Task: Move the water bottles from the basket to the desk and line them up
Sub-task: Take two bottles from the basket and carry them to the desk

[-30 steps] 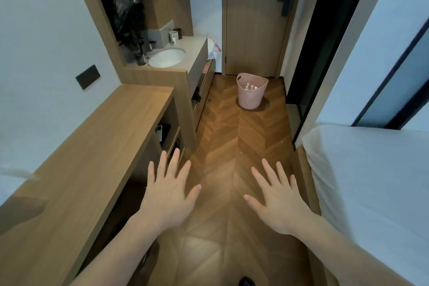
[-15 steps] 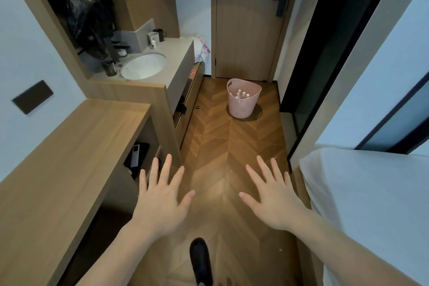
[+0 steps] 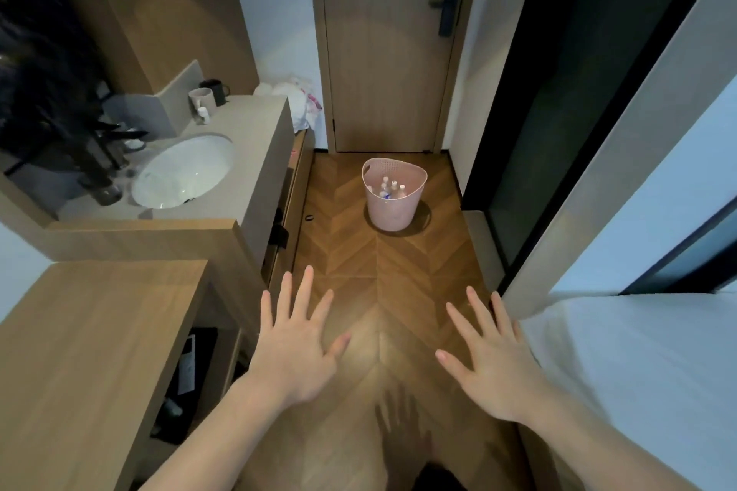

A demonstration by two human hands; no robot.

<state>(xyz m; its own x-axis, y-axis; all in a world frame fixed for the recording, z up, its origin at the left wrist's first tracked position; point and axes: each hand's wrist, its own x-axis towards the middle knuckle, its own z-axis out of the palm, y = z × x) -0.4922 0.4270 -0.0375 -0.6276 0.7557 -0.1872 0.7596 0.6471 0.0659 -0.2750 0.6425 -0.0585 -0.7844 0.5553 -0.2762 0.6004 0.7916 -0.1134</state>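
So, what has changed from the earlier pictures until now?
The person walked forward along the floor: the pink basket with bottles now appears nearer, and the sink is alongside. Nothing was grasped or released. Left hand and right hand stay open, empty, spread; the desk holds no bottles.

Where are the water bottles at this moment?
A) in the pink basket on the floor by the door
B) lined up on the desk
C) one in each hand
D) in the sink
A: the bottles stand inside the pink basket on the floor before the door; both the left hand and right hand are open and hold nothing.
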